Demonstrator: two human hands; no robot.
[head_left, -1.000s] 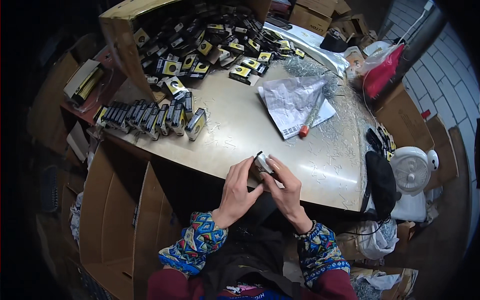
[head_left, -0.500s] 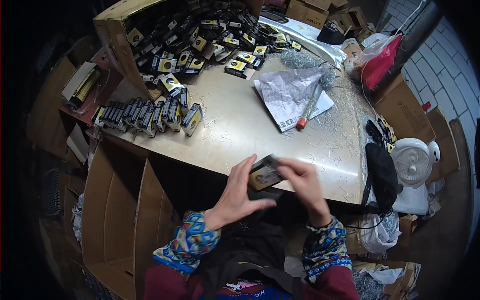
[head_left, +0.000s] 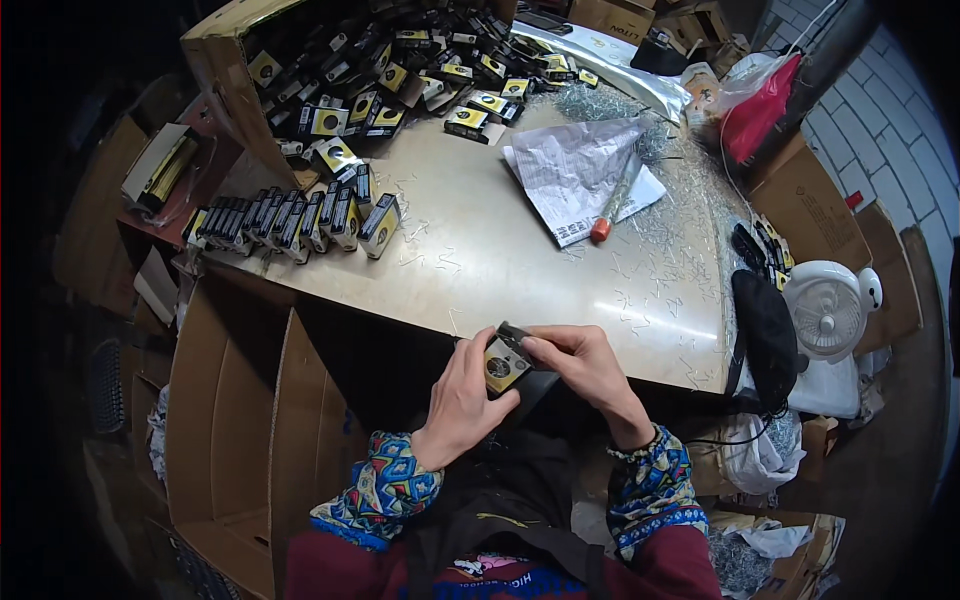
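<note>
A small black-and-yellow carton (head_left: 505,368) is held over the near edge of the table. My left hand (head_left: 458,408) is closed around its left side, the thumb below it. My right hand (head_left: 588,372) pinches the upper right end of the same carton, where a dark flap seems to stick up; the fingers partly hide that end. Beyond my hands, to the left, a row of similar cartons (head_left: 285,222) stands upright along the table's front edge. A big heap of loose cartons (head_left: 328,122) spills from a tipped cardboard box (head_left: 215,90) at the back left.
On the table (head_left: 470,225) lie a crumpled paper sheet (head_left: 560,170) and a clear tube with an orange cap (head_left: 600,230). Small metal wire pieces (head_left: 680,260) are scattered at right. A white fan (head_left: 826,312) stands beyond the right edge. An open carton box (head_left: 235,400) sits below left.
My right hand has come in onto the carton's upper end and now pinches it. The carton has shifted slightly left and down with my left hand. The view has shifted a little.
</note>
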